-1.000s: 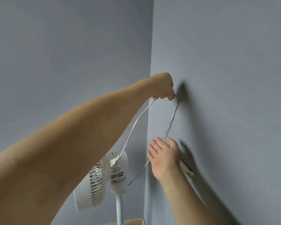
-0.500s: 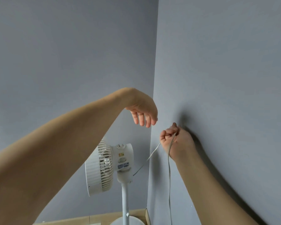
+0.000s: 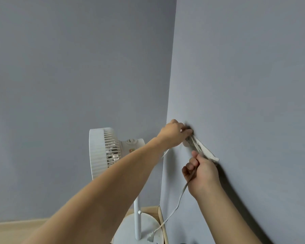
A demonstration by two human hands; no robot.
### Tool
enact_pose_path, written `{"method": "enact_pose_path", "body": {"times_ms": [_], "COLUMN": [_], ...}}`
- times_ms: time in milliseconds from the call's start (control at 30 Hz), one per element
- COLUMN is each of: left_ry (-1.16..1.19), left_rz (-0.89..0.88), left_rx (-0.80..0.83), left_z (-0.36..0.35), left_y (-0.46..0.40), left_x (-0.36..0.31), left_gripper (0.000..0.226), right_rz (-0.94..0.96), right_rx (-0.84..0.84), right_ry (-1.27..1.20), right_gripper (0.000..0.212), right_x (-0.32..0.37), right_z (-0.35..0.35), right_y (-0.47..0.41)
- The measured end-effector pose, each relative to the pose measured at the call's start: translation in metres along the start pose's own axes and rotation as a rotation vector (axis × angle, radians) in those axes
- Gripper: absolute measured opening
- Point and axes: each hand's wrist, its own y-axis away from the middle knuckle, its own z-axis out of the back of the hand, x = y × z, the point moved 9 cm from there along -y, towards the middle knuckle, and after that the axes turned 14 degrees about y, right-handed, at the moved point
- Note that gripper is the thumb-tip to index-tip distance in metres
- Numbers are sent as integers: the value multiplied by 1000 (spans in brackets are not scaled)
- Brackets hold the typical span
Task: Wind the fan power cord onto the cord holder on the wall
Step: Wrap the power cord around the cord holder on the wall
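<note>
A white cord holder (image 3: 206,152) slants along the right-hand wall, with turns of the white power cord (image 3: 180,196) wound round its upper part. My left hand (image 3: 173,134) reaches across, and its fingers curl over the holder's upper end, on top of the wound cord. Just below the holder, my right hand (image 3: 202,173) grips the cord in a fist close to the wall. From that fist the cord hangs down loose to its plug (image 3: 151,238) near the floor. The white pedestal fan (image 3: 102,152) stands in the corner behind my left forearm.
Two grey walls meet in a corner (image 3: 167,138) just left of the holder. The fan's round base (image 3: 130,229) and pole stand on a light wooden floor (image 3: 16,231) under my arms.
The left hand, which hung open in the air, has gone onto the holder's upper end. The right hand has dropped from there to below the holder, still gripping the cord. The view has tilted down.
</note>
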Motion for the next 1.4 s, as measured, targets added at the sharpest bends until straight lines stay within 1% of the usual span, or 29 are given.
{"method": "enact_pose_path", "body": {"times_ms": [100, 167, 233, 333, 467, 567, 633, 733, 833, 933, 1033, 1067, 1100, 1167, 1200, 1233, 1300, 1367, 1400], "left_ry": [-87, -79, -51, 1, 53, 58, 58, 79, 85, 82, 102, 152, 215, 311, 302, 266, 140, 38, 18], "left_rz": [-107, -150, -174, -183, -178, -200, -202, -190, -180, -176, -173, -159, -133, -27, 49, 128, 240, 280, 295], "left_rx": [-85, -122, -148, -161, -84, -60, -64, -57, -47, -22, 57, 52, 11, -126, -141, -93, 147, 381, 434], "left_z": [-2, 0, 1, 3, 7, 10, 11, 10, 10, 9, 7, 10, 17, 39, 43, 39, 17, -11, -19], "left_y": [-1, 1, 1, -1, -7, -9, -11, -16, -18, -20, -23, -25, -25, -32, -35, -36, -33, -25, -23], "left_x": [-5, -5, -3, -3, 0, -1, -3, -4, -2, -2, 1, 5, 10, 38, 53, 69, 95, 106, 115], "left_gripper": [39, 39, 38, 36, 30, 21, 20, 21, 23, 26, 25, 23, 21, 23, 25, 27, 33, 38, 40], "right_rz": [-31, -76, -82, 77, 284, 352, 386, 491, 581, 580, 571, 565, 554, 546, 544, 546, 539, 519, 511], "right_rx": [-95, -131, -128, -147, -216, -244, -260, -331, -417, -434, -436, -443, -447, -432, -427, -422, -426, -420, -391], "right_ry": [132, 267, 383, 490, 605, 654, 673, 731, 732, 736, 769, 789, 810, 863, 874, 886, 902, 855, 834], "right_gripper": [25, 26, 24, 23, 28, 30, 28, 25, 25, 26, 27, 28, 29, 32, 32, 32, 32, 31, 31], "right_x": [-13, -19, -23, -17, -2, 4, 5, 9, 15, 16, 14, 14, 13, 13, 15, 16, 16, 17, 12], "right_z": [8, 8, 4, -2, -10, -13, -13, -12, -12, -12, -14, -13, -12, -21, -23, -25, -28, -29, -37], "right_y": [-12, -21, -30, -42, -53, -59, -62, -59, -52, -54, -61, -64, -67, -75, -78, -81, -88, -95, -103]}}
